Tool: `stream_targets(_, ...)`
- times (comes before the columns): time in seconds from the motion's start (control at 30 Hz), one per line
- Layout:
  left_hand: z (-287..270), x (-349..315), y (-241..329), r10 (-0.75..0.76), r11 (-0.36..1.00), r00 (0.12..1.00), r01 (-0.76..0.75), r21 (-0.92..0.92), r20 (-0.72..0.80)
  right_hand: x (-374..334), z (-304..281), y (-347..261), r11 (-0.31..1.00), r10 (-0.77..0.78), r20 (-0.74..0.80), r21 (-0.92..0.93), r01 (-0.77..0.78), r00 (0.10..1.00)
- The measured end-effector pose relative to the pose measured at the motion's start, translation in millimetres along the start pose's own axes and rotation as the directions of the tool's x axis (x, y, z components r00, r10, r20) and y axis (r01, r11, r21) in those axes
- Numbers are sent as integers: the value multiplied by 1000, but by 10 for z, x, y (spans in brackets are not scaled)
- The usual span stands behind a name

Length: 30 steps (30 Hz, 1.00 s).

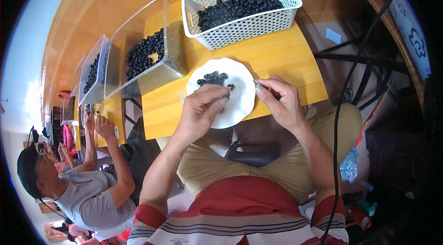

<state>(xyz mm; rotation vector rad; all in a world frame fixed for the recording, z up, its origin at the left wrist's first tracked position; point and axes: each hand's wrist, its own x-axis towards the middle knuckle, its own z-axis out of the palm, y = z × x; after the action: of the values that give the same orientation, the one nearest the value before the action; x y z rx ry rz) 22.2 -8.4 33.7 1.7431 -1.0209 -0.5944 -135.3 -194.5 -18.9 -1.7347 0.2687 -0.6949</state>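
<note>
A white plate (241, 83) with a wavy rim lies near the front of the wooden table, a heap of small dark round pieces (212, 78) on its left half. Over the plate's lower left, my left hand (201, 109) is closed in a pinch, with a small black piece (226, 95) between thumb and fingertips. My right hand (282, 100) is at the plate's right rim, thumb and forefinger pressed together. Something tiny and pale shows at those fingertips, too small to name.
Behind the plate stands a white perforated basket (240, 34) of black pieces. A clear plastic bin (177, 56) holds more, to its left. Another person (87, 194) works at the left beside a further bin (102, 51). A black cable (339, 120) hangs down at my right.
</note>
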Motion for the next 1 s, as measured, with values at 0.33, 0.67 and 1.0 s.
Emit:
stream_targets(0.33,-5,-170,-133,-161,745,987,131,-654,13,-14,64,7,1000,16,9,-3,-16,1000)
stream_targets(0.67,147,-230,-60,-296,374,952,189,-908,76,-41,101,-61,999,10,40,32,-11,999)
stream_targets(1.0,271,-281,-222,-305,190,943,197,-962,133,-109,182,-167,990,-131,100,-40,135,986)
